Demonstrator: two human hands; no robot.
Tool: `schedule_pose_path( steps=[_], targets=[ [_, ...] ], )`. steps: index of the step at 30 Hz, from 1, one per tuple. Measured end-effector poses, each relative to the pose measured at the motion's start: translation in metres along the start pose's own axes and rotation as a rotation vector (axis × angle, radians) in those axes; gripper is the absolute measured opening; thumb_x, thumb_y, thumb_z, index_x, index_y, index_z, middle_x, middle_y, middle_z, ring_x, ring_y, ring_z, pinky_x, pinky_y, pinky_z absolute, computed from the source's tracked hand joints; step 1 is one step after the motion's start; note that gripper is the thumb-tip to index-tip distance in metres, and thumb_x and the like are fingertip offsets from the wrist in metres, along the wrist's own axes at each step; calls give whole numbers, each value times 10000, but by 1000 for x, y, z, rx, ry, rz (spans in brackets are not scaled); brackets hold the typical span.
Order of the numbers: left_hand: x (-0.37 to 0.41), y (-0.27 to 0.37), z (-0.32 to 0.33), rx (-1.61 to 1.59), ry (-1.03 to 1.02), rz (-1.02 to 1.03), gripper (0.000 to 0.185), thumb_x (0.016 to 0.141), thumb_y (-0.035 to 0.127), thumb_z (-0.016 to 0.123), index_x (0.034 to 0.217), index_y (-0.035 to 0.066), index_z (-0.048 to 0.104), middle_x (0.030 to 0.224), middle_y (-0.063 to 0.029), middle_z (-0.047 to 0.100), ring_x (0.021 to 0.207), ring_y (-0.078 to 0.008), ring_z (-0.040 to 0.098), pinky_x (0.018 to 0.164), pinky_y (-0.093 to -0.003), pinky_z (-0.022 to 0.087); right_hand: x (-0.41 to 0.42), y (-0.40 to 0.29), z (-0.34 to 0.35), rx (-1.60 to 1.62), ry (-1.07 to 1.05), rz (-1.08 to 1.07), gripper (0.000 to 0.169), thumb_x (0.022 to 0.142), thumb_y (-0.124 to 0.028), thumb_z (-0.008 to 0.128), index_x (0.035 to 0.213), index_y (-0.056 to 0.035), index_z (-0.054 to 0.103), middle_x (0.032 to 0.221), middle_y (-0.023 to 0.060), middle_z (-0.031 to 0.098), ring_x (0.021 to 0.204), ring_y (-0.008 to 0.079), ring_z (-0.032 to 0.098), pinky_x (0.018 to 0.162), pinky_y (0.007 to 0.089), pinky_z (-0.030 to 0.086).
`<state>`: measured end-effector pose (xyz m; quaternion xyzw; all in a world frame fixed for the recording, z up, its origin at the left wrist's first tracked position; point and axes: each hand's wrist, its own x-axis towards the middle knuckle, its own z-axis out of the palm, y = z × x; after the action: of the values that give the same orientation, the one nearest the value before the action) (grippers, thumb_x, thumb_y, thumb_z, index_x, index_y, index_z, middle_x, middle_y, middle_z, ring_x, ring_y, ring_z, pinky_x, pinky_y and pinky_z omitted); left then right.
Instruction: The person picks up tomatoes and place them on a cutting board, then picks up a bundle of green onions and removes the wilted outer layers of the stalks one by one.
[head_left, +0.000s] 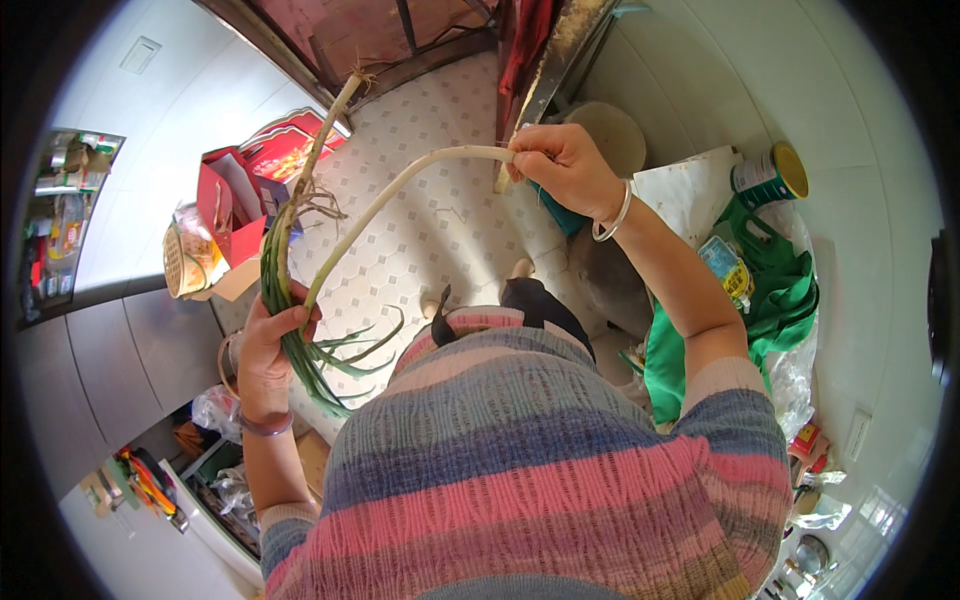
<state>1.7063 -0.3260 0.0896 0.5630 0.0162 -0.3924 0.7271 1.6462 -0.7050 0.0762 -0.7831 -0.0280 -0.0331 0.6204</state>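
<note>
My left hand (274, 330) grips a bunch of long scallions (279, 255) around their green leaves, some of which trail below the hand. One unpeeled stalk in the bunch stands up and ends in a tuft of roots (358, 79). A pale, smooth scallion stalk (390, 184) leaves the same hand and arches across to the right. Its far end is pinched between the thumb and fingers of my right hand (559, 165), which wears a silver bangle (616, 214). What else lies inside the right fingers is hidden.
Red cardboard boxes (229, 199) and a woven basket (180, 259) stand on the left. On the right, a green cloth bag (780, 300) and a green tin (771, 176) rest on a white surface. A round lidded container (611, 135) sits behind my right hand. Patterned tiles (442, 112) cover the floor.
</note>
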Motion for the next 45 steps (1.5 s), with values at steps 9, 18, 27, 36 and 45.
schedule_pose_path(
  steps=[9,18,27,36,45],
  targets=[
    [-6,2,-1,24,40,78,225,708,58,664,893,-5,554,693,-128,592,504,-150,522,453,-213,407,-9,-3,3,437,-68,265,169,791,-89,455,731,21,569,634,10,497,491,26,334,448,171,269],
    [3,1,5,85,71,-22,164,744,55,633,882,-8,572,690,-121,598,483,-139,516,438,-205,396,-11,-5,-2,918,-161,348,199,818,-128,440,658,-21,491,527,-43,353,429,29,273,380,179,201],
    [17,-7,14,90,3,-177,157,768,72,617,887,-21,573,681,-122,603,494,-139,543,446,-208,423,3,-9,6,1224,-173,199,217,868,-175,414,703,-48,475,545,-56,291,459,41,262,408,173,221],
    [24,-14,45,26,-42,-243,201,748,90,602,899,-35,558,695,-131,602,557,-191,589,504,-265,479,32,-13,31,1375,25,12,182,872,-175,426,790,-36,511,693,23,474,711,157,481,698,277,411],
    [40,-24,45,-143,-206,-180,198,758,126,576,869,-37,553,613,-134,548,474,-178,486,433,-246,376,54,-18,41,1678,-86,-222,181,846,-156,423,750,-40,522,773,47,544,879,219,523,947,377,356]
  ],
)
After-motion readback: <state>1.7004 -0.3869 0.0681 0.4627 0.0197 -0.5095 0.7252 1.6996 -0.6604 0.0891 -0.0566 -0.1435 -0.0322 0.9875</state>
